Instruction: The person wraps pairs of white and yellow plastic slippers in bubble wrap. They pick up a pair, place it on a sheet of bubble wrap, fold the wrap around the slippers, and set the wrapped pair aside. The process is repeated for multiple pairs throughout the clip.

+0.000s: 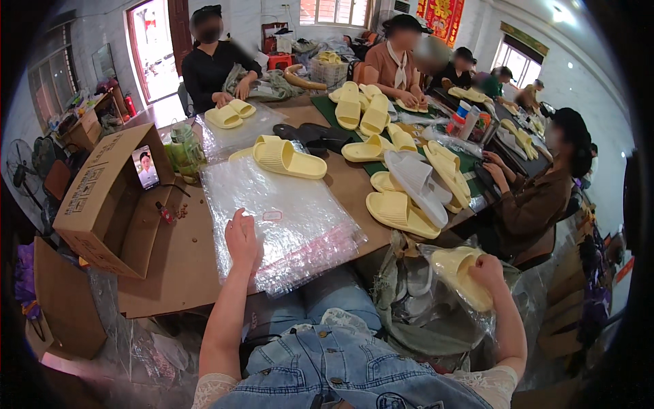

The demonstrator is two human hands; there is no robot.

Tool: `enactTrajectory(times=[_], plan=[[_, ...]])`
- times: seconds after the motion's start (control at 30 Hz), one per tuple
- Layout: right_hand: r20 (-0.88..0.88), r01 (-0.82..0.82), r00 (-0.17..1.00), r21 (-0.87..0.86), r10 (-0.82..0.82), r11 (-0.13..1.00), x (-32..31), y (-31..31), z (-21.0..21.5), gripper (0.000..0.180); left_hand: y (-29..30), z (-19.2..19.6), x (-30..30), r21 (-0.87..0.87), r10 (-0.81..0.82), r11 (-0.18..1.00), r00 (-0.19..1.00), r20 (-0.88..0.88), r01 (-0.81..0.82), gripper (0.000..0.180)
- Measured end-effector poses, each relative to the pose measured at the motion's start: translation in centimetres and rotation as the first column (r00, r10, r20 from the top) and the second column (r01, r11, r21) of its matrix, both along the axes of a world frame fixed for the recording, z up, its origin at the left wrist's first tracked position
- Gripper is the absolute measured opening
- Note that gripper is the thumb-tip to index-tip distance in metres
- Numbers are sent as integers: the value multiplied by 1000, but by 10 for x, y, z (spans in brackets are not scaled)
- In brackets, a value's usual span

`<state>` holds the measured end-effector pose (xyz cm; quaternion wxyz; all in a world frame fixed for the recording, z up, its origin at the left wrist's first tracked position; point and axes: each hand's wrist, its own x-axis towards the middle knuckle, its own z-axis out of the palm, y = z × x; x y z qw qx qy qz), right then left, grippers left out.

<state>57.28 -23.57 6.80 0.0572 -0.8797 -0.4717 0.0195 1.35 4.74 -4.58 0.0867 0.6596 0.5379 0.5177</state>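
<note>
My right hand (486, 273) is closed round a yellow slipper (463, 285) in a clear plastic bag, held to the right above a grey-green sack (436, 334). More bagged slippers (414, 276) show in that sack, some pale grey. My left hand (241, 238) rests on a stack of clear plastic bags (306, 215) on the table, fingers loosely bent with nothing seen in them. A pair of yellow slippers (289, 159) lies at the stack's far edge. To the right are piled several yellow slippers (402, 213) and a white pair (417, 184).
An open cardboard box (102, 204) with a lit phone (146, 168) stands at the left, near a green-tinted jar (185, 153) and a small red bottle (164, 212). Black slippers (313, 136) lie mid-table. Co-workers sit around; one person's hands (501, 170) are near the right edge.
</note>
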Motion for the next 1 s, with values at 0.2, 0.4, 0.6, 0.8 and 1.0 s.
enactTrajectory(times=[0.2, 0.4, 0.6, 0.8, 1.0], plan=[[252, 231, 945, -59, -210, 971, 66, -12, -108, 31, 7, -16, -10, 8, -24, 1000, 999, 33, 24, 36], [-122, 460, 871, -140, -476, 877, 85, -4, -288, 51, 1, 0, -11, -88, -25, 996, 1000, -7, 24, 42], [-168, 428, 831, -415, -530, 803, 108, 15, -277, 52, 3, -5, -10, -17, -27, 999, 997, 69, 28, 34], [183, 68, 964, 540, -195, 839, 87, 58, -161, 16, 6, -9, -1, -45, -34, 998, 998, 58, 37, 34], [247, -121, 967, 664, -65, 738, 38, 173, -58, 46, 5, -12, -9, -23, -8, 1000, 1000, 20, 9, 35]])
